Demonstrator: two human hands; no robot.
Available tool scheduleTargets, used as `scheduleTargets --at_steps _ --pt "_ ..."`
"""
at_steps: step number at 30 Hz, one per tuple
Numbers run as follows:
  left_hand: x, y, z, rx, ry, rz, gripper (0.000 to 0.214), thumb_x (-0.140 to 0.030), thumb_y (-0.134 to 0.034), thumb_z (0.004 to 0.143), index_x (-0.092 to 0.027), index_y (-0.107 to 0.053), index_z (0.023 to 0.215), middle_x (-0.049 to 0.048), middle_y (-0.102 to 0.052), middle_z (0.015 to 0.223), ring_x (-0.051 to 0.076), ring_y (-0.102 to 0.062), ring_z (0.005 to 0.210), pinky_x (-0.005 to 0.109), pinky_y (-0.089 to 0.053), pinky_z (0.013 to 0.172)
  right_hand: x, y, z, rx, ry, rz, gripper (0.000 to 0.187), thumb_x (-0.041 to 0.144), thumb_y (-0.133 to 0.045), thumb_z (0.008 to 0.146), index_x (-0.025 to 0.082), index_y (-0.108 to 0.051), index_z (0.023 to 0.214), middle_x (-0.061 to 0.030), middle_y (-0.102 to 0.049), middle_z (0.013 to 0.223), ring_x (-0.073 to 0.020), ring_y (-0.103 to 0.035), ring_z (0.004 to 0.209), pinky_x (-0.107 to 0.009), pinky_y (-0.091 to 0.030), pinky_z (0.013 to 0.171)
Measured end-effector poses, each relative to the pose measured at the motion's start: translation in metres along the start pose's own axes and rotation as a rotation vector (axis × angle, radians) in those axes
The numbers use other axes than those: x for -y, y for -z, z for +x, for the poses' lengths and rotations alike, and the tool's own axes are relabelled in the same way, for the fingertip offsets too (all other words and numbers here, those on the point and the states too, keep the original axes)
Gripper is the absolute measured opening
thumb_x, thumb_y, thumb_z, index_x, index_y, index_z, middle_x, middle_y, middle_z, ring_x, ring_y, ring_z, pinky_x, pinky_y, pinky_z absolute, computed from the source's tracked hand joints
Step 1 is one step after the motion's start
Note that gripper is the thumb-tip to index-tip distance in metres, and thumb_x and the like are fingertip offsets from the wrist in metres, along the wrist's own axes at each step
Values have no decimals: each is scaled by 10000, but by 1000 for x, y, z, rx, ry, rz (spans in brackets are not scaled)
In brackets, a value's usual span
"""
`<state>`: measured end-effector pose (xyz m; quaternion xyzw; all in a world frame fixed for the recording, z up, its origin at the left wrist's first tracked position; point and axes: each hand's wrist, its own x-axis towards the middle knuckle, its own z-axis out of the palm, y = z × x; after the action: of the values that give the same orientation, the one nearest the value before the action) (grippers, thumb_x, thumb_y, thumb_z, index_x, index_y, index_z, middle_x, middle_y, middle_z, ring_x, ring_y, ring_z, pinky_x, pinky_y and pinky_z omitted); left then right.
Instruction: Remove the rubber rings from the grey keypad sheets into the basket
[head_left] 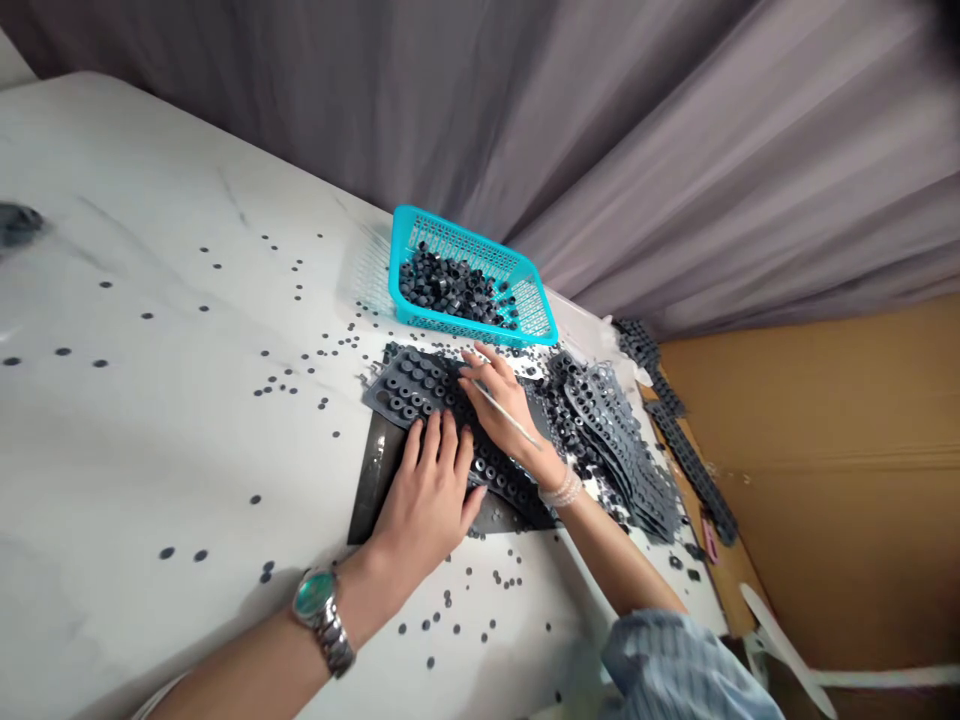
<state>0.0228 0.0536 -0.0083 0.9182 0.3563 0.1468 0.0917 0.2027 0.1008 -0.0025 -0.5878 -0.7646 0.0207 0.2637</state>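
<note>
A dark grey moulded rubber sheet (397, 385) with rows of round ring-shaped parts lies on a flat black board (371, 480). My left hand (427, 485) rests flat on the near edge of this sheet, fingers stretched out. Pinched like a pen in my right hand (499, 400) is a thin pale stick (501, 410), its back end reaching toward the wrist. The right hand is over the far part of the sheet, and the stick's working tip is hidden by the fingers.
Behind the hands stands a turquoise basket (472, 328) holding many small black rubber parts. A stack of grey sheets (619, 440) lies to the right among loose black pieces. Small dark discs (200, 556) are scattered over the white table (112, 450). A cardboard panel (825, 450) is at right.
</note>
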Motion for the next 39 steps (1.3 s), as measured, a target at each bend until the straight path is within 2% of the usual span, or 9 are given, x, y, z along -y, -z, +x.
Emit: scheduleTargets --at_steps 5,10,19,25,28,31,35,39 --pt "-1 0 -1 -18 0 22 607 -417 -401 969 6 -533 1385 300 -528 1420 413 -481 1336 543 -297 1161 19 6 -10 111 142 -7 199 227 -478 1002 224 -639 1118 -103 -672 1279 -260 -451 1402 -510 -475 1060" --pt "-2 0 -1 -37 -6 49 589 -419 -405 966 -4 -567 1351 288 -578 1365 399 -527 1289 539 -311 1155 26 9 -7 166 189 -25 205 230 -474 1007 222 -636 1131 -106 -674 1279 -264 -463 1391 -495 -490 1024" --pt "-1 0 -1 -40 0 52 593 -426 -416 962 -5 -567 1351 289 -577 1368 392 -519 1304 531 -316 1156 23 5 -2 173 269 -57 190 208 -483 1002 192 -618 1135 -128 -680 1267 -276 -454 1395 -489 -500 982" --pt "-2 -1 -1 -31 1 47 606 -424 -410 966 25 -568 1342 309 -539 1404 411 -508 1311 535 -339 1138 17 9 19 234 439 -206 224 149 -397 1021 188 -613 1070 -152 -669 1280 -252 -437 1414 -448 -499 967" --pt "-1 0 -1 -8 -10 39 606 -430 -414 966 0 -558 1369 298 -534 1417 418 -497 1323 536 -341 1133 13 13 37 175 376 -245 246 156 -369 1031 198 -609 1064 -143 -660 1298 -252 -421 1426 -461 -485 993" --pt "-1 -1 -1 -5 -14 47 604 -435 -413 969 -19 -553 1384 296 -530 1424 422 -480 1338 538 -345 1126 9 12 44 128 294 -195 203 215 -409 1030 203 -609 1062 -126 -658 1306 -277 -403 1436 -495 -479 1010" --pt "-1 -2 -1 -15 -11 47 612 -446 -402 971 -20 -553 1384 303 -527 1423 420 -477 1341 537 -334 1131 4 6 33 99 250 -75 190 255 -451 1019 204 -620 1091 -122 -643 1324 -258 -456 1400 -478 -494 1038" --pt "-2 -2 -1 -14 1 44 620 -450 -402 968 -21 -540 1394 297 -525 1427 413 -486 1334 532 -330 1136 6 4 19 77 202 20 182 254 -490 1003 230 -636 1108 -92 -681 1252 -242 -516 1343 -472 -509 1040"
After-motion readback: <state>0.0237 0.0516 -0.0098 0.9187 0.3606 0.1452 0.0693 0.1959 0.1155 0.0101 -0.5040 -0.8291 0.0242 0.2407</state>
